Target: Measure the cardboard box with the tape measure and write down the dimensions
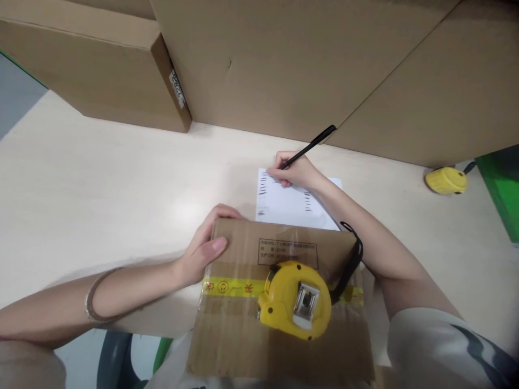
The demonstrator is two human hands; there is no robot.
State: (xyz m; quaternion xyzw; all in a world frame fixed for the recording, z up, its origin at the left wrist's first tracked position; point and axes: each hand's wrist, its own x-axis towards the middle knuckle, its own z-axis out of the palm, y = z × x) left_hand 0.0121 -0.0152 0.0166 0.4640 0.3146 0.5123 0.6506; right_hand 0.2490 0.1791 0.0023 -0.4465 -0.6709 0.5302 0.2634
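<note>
My right hand (298,170) is closed around a black pen (310,146), its tip end over a white sheet of paper (284,202) that bears rows of short dark marks. Nearer to me is a taped cardboard box (239,340), gripped at its far left corner by my left hand (208,246), with the thumb on top and the fingers behind the edge. On top of that box lies a yellow tape measure (294,300) with a metal belt clip and a black wrist strap (351,265). The box covers the near edge of the paper.
Large cardboard boxes (284,65) stand along the back of the pale table (141,178). A flatter carton (93,75) with a handwritten label is at the back left. Another yellow tape measure (446,181) lies at the right, near a green object (503,189).
</note>
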